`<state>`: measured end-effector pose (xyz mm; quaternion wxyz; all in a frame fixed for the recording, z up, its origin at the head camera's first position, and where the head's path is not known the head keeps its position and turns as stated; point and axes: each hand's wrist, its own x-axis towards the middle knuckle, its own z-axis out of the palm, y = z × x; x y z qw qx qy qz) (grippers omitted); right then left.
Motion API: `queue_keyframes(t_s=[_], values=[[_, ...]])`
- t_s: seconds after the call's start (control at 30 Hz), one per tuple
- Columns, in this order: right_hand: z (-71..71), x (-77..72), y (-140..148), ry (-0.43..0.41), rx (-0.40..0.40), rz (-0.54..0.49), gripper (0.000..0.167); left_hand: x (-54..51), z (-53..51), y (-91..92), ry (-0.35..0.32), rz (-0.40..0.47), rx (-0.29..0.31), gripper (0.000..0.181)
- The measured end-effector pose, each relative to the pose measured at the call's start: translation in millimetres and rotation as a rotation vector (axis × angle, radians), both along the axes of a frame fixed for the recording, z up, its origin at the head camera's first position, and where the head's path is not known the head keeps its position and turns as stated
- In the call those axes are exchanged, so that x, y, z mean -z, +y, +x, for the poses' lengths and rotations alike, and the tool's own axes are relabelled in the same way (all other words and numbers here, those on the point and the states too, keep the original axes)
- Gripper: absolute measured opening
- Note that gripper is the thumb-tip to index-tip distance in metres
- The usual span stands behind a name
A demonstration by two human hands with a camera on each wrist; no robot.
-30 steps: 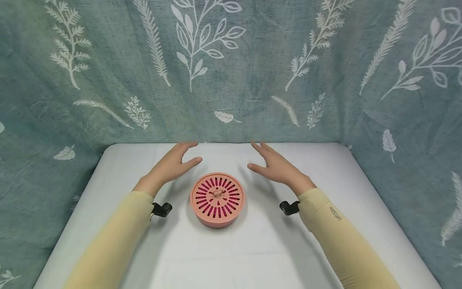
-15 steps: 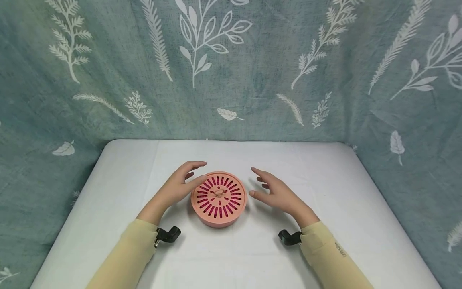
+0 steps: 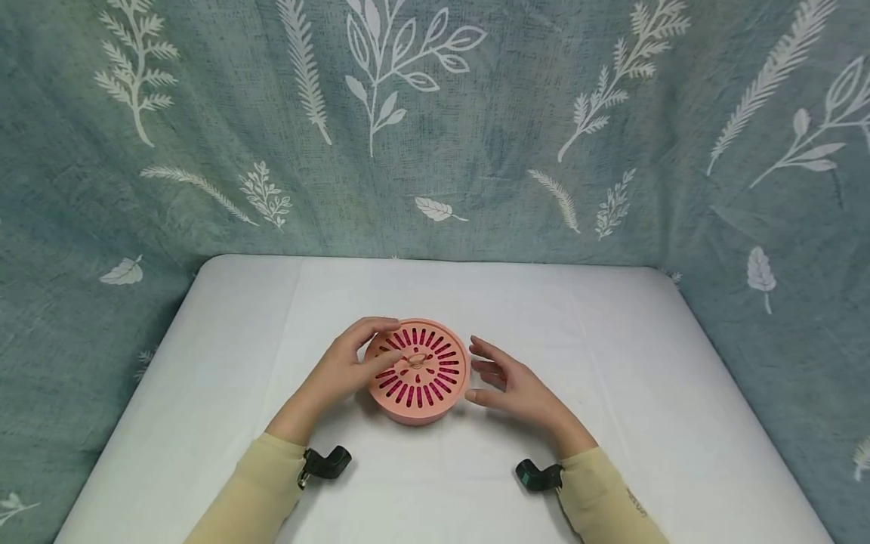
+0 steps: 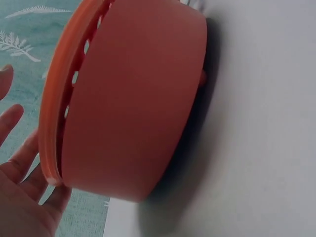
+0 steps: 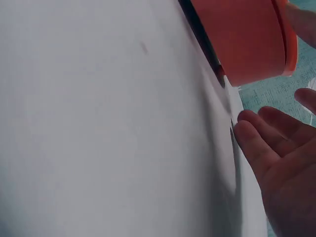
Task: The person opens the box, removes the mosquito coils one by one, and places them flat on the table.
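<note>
A round coral-pink mosquito coil box (image 3: pixel 423 387) with a slotted lid stands on the white table, a small ring handle at the lid's centre. My left hand (image 3: pixel 343 370) is at its left side, thumb and fingers over the lid's left part in the head view. In the left wrist view, fingers of my left hand (image 4: pixel 24 197) are by the lid's rim; contact is hard to tell. My right hand (image 3: pixel 516 389) hovers just right of the box, fingers relaxed and slightly bent, apart from it. The right wrist view shows a gap between those fingers and the box wall (image 5: pixel 242 39).
The white table (image 3: pixel 578 325) has a cloth-like surface and rounded far corners. A green curtain (image 3: pixel 503 151) with white leaf patterns hangs behind it and along both sides. Black wrist cameras sit on both wrists, such as the left camera (image 3: pixel 329 462).
Both hands have come down and back toward the person, closing in on the box from either side. The left hand now overlaps the lid. The head view has shifted slightly.
</note>
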<state>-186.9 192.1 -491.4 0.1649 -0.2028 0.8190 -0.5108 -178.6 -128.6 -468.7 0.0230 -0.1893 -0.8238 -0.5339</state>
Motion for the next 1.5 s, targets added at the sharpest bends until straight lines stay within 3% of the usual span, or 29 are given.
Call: queue_keyframes(t_s=[0.23,0.4,0.63,0.97,1.13,1.5], values=[[11.0,18.1,-10.3,-0.115,0.005,-0.19,0.096,0.0,0.5,11.2,0.053,-0.039,-0.014,0.047],[15.0,24.7,-17.9,-0.078,0.072,-0.194,0.098,-4.2,0.6,16.7,0.091,-0.087,-0.006,0.045],[13.9,25.3,-27.4,-0.062,0.116,-0.198,0.096,-8.1,-2.3,19.3,0.102,-0.156,0.069,0.044],[20.4,15.7,-29.7,-0.077,0.146,-0.165,0.095,-7.3,-4.0,26.3,0.198,-0.262,0.074,0.026],[24.8,3.3,-31.6,-0.056,0.102,-0.193,0.092,-8.9,-0.6,28.2,0.26,-0.308,0.017,0.019],[26.8,2.8,-28.5,-0.048,0.121,-0.175,0.091,-8.9,1.5,36.9,0.3,-0.355,-0.086,0.018]])
